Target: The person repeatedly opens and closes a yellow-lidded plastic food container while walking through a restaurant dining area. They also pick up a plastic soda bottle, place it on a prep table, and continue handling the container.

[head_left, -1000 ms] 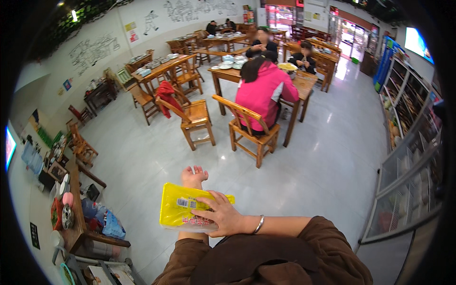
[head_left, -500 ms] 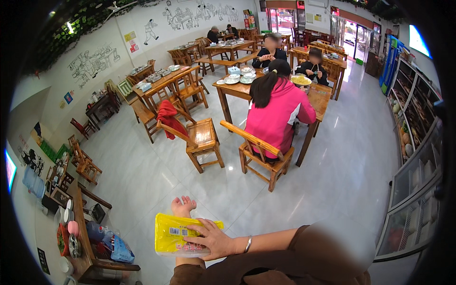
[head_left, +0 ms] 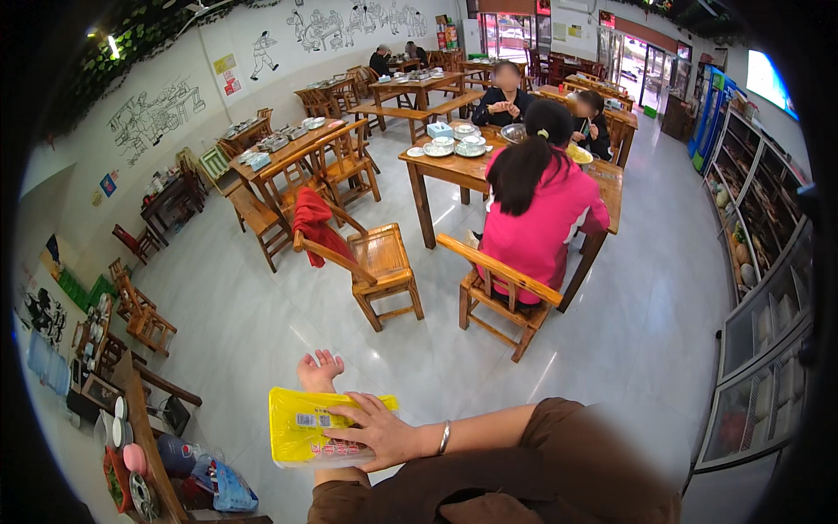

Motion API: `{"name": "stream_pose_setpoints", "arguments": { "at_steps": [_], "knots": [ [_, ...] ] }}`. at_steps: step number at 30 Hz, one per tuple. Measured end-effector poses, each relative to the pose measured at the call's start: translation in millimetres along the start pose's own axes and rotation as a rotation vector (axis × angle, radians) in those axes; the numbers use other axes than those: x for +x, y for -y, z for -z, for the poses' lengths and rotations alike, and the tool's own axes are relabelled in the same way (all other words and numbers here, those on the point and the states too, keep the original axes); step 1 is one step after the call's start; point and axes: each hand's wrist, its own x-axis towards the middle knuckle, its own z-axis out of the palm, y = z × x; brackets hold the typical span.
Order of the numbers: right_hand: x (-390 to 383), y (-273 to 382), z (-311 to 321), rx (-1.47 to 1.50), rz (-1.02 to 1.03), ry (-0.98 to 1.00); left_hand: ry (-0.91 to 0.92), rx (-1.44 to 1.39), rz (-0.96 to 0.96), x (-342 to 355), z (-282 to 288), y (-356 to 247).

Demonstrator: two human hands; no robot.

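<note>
My right hand [head_left: 375, 437] is spread over a yellow plastic package [head_left: 292, 428] with a clear lower edge, gripping it against my left forearm at the bottom centre. Beyond the package my left hand [head_left: 320, 365] is palm up, fingers apart and slightly curled, holding nothing.
Ahead, a person in a pink jacket [head_left: 532, 240] sits at a wooden table [head_left: 419, 157] with two others and dishes. A wooden chair [head_left: 384, 253] stands left of them. A cluttered side table [head_left: 166, 472] is at lower left, glass-doored cabinets [head_left: 755, 323] along the right.
The surrounding room has shifted in the view as I move forward and turn slightly. The package and both hands keep their arrangement. The pink-jacketed person's arm has moved a little.
</note>
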Motion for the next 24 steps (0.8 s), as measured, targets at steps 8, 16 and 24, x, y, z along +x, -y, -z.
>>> {"name": "stream_pose_setpoints", "arguments": {
  "at_steps": [8,16,24],
  "knots": [
    [64.5,-41.1,-21.6,-0.040,-0.010,-0.061,0.195,0.256,-0.140,66.5,-31.4,-36.2],
    [87.0,-113.4,-2.4,-0.125,-0.072,-0.153,0.074,-0.011,0.150,98.2,-133.0,-4.7],
    [127.4,-192.4,41.5,-0.208,-0.118,-0.237,-0.044,-0.063,0.271,168.3,-245.1,13.6]
  ]
}}
